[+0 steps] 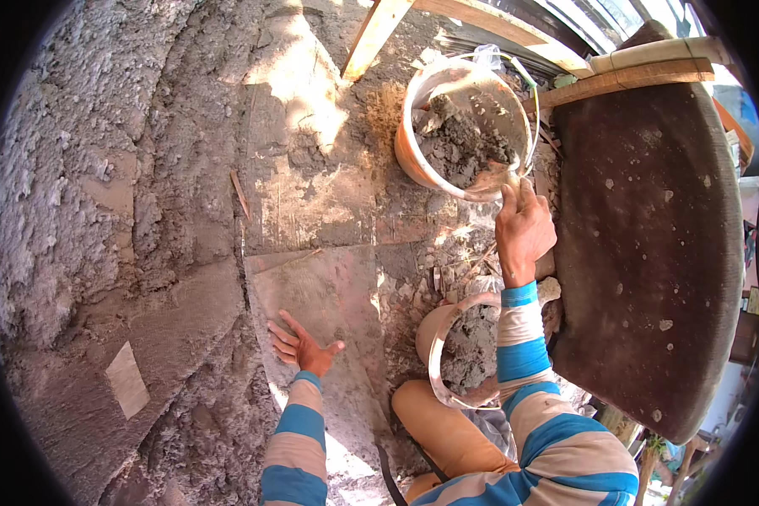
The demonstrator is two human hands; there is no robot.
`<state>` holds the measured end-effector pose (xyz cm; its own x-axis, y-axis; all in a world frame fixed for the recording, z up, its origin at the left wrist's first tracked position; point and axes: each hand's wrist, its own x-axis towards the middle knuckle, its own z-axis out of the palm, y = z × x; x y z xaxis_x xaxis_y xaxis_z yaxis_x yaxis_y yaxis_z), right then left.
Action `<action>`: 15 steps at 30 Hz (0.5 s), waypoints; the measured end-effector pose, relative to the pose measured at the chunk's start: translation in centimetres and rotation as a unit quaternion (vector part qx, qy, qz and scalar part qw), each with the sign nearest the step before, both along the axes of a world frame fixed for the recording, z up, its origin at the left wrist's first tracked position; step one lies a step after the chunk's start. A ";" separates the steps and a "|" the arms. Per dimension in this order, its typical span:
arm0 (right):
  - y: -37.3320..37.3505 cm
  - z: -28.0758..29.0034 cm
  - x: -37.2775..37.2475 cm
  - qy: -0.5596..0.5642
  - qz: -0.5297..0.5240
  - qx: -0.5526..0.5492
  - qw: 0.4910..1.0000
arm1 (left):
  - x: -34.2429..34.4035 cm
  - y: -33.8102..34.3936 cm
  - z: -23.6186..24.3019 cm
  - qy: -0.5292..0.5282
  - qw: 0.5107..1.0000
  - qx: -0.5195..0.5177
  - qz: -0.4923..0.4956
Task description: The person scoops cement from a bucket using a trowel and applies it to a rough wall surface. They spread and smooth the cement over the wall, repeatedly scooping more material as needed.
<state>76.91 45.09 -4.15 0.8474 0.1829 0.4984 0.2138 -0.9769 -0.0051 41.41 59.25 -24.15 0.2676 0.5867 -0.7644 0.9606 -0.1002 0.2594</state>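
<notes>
- Background: rough grey mortar (93, 194) lies left of the left fingers (293, 327); a dark, pale-spotted board (649, 211) stands right of the right fingers (509, 202); timber (506, 29) shows well beyond both.
- Left fingers: spread and released, grasping nothing, over a grey slab (337, 291). Whether they press on it: cannot tell.
- Right fingers: clenched at the near rim of the upper bucket (409, 152), apparently grasping a tool (491, 180); its form is partly hidden.
- Tool: runs from the right fingers into the bucket, against grey mix (460, 152).
- Lower bucket (430, 337): bodyward of the right fingers, beside the forearm; also holds grey mix, partly covered by the sleeve (523, 337).
- Step in hand (judged): taking up mix with the tool; amount on it not readable.
- Next move (judged): calls for a firm hold, the tool kept level if loaded, and clearance over the rim; the left fingers are free to brace.
</notes>
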 end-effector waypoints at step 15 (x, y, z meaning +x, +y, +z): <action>9.0 -10.9 -11.4 0.536 0.097 0.129 0.828 | -1.6 -0.2 -1.2 -0.012 1.000 0.024 0.001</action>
